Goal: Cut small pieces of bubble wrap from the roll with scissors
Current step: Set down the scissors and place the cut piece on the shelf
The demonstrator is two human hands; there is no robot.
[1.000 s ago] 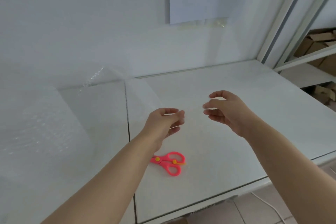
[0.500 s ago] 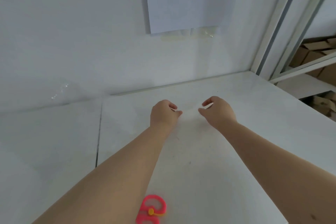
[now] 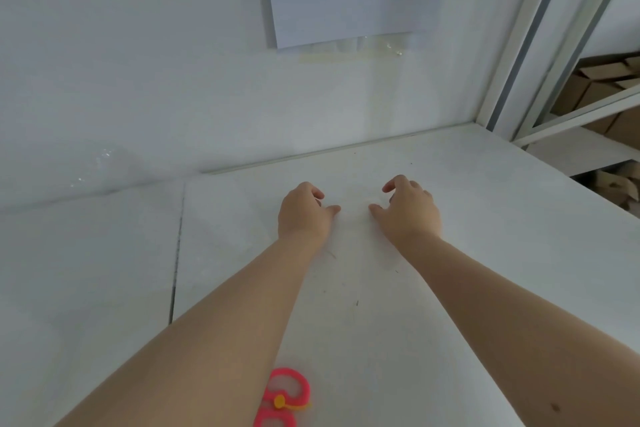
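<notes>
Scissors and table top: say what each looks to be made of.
Scissors: the handle loops look like moulded plastic, bright pink and smooth, with an orange pivot stud; blades are out of frame. Table top: white, matte panels, probably laminate or painted board, with a dark seam between them and faint scuffs.

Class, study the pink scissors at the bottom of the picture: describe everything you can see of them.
The pink plastic scissors lie flat on the white tabletop at the picture's bottom edge. One rounded handle loop and an orange pivot knob show; the rest is cut off, blades unseen. The left forearm passes close beside them; nothing holds them.
</notes>
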